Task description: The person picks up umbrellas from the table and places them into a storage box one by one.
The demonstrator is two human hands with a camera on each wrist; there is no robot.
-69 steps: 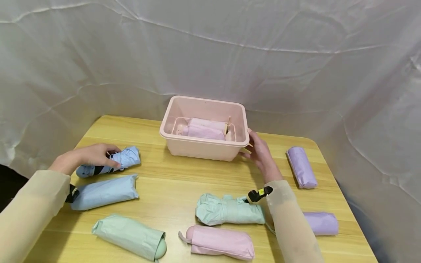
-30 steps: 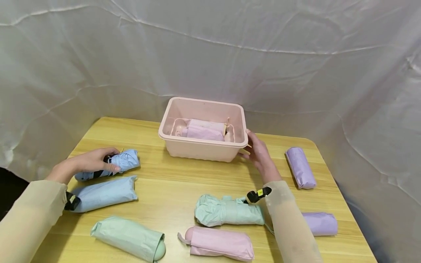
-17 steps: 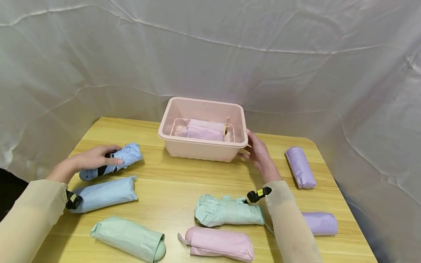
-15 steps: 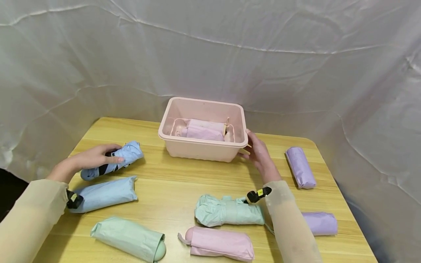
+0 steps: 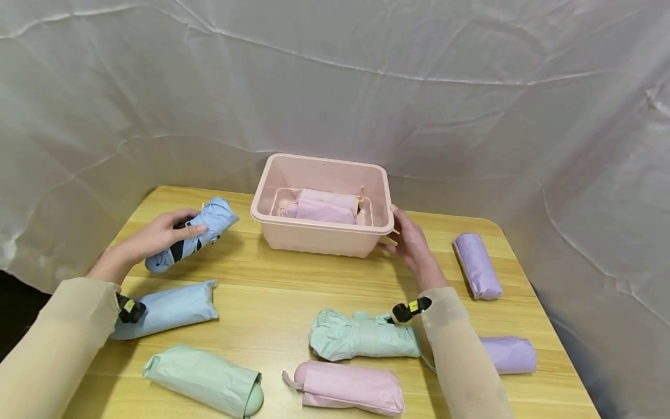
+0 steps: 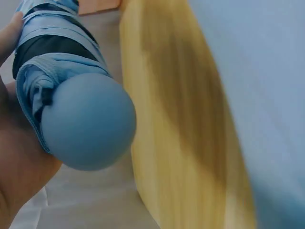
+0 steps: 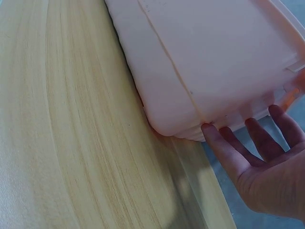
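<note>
Two hands are at work over a wooden surface (image 5: 272,291) hung round with white sheeting (image 5: 335,87). A pink bin (image 5: 321,233) is set at the far middle, with a pink umbrella (image 5: 321,206) lying inside it. Seven more folded umbrellas are spread about: a sleeved blue one (image 5: 167,308) and a green one (image 5: 201,378) at the near left, a loosely furled green one (image 5: 361,337) and a pink one (image 5: 350,390) at the near middle, and two purple ones (image 5: 476,265) (image 5: 510,355) at the right.

The blue umbrella (image 5: 196,233) is held up off the surface at the far left, tilted toward the bin, its rounded handle end (image 6: 88,121) nearest the wrist. It is furled only loosely under a dark strap, so the fabric could be snagged on the bin's rim, or the roll could slide out of the grip, handle first, if it is tipped further.

The left hand (image 5: 159,235) is curled round the blue umbrella's middle, thumb over the top. The right hand (image 5: 410,244) is kept spread, its straight fingers (image 7: 224,148) laid against the bin's right wall low down; nothing is clasped, so a knock from the left could shift the bin.
</note>
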